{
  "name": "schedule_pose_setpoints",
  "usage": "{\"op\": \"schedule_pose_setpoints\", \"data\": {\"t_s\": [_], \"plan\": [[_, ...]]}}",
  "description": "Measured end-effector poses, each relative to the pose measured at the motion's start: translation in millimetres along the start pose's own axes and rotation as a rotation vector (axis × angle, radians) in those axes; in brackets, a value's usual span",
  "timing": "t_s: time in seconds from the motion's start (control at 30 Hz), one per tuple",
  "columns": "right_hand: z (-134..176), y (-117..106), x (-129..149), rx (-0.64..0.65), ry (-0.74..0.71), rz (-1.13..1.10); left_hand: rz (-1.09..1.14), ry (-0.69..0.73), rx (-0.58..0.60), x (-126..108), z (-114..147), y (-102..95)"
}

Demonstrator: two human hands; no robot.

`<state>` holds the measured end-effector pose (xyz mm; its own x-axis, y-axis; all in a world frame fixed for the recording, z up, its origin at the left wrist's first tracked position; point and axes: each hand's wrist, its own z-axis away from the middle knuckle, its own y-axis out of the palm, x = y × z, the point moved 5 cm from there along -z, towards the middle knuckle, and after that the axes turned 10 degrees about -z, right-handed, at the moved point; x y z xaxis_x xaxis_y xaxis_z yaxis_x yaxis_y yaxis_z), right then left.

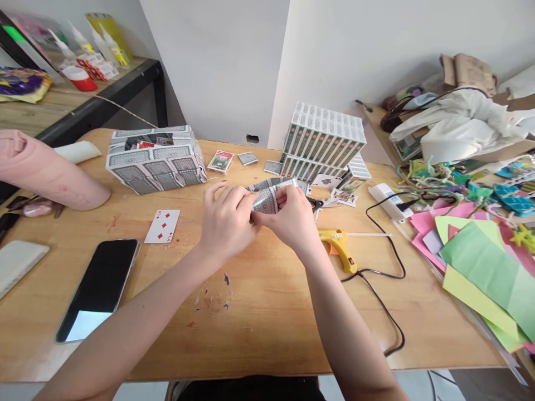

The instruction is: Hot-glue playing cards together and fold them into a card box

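Grey-backed playing cards (266,201) are pinched between both my hands over the middle of the wooden table. My left hand (229,218) grips their left end, its fingers curled and partly hiding them. At the right end, my right hand (296,217) closes its thumb and fingers on the same cards. Whether they are joined or folded I cannot tell. Just right of my right hand lie scissors (316,204), partly hidden. A yellow glue gun (340,245) rests beside my right wrist. Left of my hands, a five-like diamond card (162,226) lies face up.
Behind stand a box made of cards (154,164), a red card pack (221,161) and stacked card packs (324,139). A phone (98,289) lies front left. A black cord (387,312) loops to a power strip (390,201); coloured paper (480,273) covers the right edge.
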<state>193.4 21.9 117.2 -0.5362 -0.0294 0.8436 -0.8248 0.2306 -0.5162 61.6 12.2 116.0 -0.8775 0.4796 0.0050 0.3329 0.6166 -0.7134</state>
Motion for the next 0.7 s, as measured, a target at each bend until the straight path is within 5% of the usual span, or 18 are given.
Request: {"op": "schedule_pose_setpoints", "data": {"t_s": [0.7], "plan": [[9.6,7.4,-8.2,-0.091,-0.086,-0.052,0.012,0.02,-0.055,2.0,5.1,-1.0]]}}
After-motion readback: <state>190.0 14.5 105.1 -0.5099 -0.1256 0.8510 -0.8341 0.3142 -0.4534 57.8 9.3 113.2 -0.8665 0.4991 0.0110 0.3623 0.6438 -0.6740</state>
